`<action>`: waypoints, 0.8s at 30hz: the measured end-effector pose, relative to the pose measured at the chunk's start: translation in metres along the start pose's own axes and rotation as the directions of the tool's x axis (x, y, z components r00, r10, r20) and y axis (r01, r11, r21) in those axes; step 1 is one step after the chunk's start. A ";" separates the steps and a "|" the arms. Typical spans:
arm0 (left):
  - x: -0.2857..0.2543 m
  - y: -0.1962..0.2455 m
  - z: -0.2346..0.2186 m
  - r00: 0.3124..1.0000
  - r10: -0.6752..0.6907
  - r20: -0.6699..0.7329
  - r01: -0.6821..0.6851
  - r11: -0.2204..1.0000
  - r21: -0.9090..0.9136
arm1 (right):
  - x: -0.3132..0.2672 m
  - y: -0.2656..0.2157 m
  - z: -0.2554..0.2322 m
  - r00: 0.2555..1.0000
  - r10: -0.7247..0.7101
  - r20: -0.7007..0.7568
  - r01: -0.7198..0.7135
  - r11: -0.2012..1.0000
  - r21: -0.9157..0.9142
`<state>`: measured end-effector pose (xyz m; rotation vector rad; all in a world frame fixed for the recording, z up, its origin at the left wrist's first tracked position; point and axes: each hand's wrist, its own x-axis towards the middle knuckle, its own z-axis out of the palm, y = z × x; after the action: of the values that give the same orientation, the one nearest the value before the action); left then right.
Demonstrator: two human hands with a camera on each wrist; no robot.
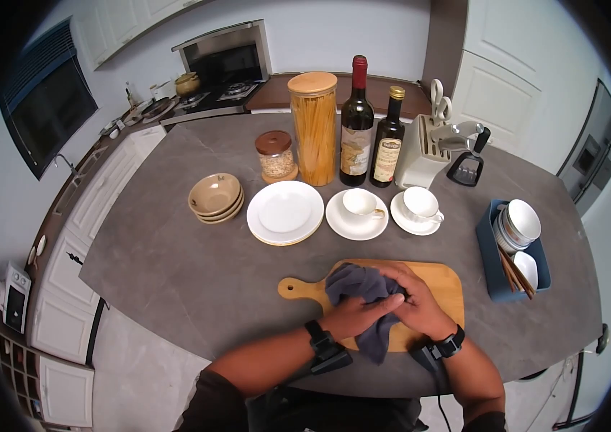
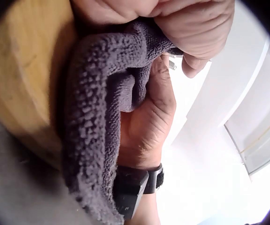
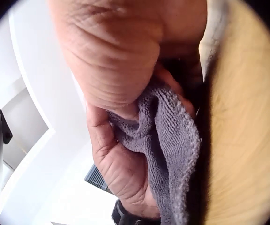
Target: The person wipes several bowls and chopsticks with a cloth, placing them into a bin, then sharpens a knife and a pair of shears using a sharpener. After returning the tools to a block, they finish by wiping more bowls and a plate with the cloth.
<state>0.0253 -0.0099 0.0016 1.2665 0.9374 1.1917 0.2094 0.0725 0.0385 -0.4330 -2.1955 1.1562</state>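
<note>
1. The left hand (image 1: 348,317) and right hand (image 1: 425,305) gripped a gray terry cloth (image 1: 354,282) between them, over the wooden cutting board (image 1: 446,285).
2. The cloth's loose end overhung the near edge; a snag there might have dragged the board askew.

— What is pictured?
— A dark gray-purple cloth (image 1: 354,281), bunched and creased, is gripped between a person's left hand (image 1: 356,315) and right hand (image 1: 424,306) above a wooden cutting board (image 1: 449,288).
— And its surface?
— Nubby, with a looped, towel-like pile; a thick, rounded fold shows up close in the left wrist view, a rougher edge in the right.
— How does it sit?
— Gathered in the middle, part of it hidden by the hands. One crumpled portion bulges out on the far side of the left hand; a loose end hangs between the wrists, its tip pointing toward the person and reaching past the board's near edge.
</note>
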 end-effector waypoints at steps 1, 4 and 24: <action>0.000 0.002 0.002 1.000 -0.020 0.016 0.020 1.000 -0.006 | -0.002 0.006 0.003 1.000 0.001 -0.005 -0.001 1.000 0.003; 0.001 -0.006 0.006 0.994 -0.108 -0.001 0.108 0.994 0.018 | -0.009 0.019 0.007 0.988 0.145 -0.059 -0.132 0.974 0.187; -0.002 -0.012 0.014 0.989 0.130 -0.071 -0.108 0.961 0.255 | -0.018 0.012 -0.005 0.943 0.263 -0.205 -0.247 0.964 0.098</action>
<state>0.0399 -0.0130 -0.0091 1.4995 1.1158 1.2596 0.2259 0.0726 0.0242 -0.7940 -1.9438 1.2529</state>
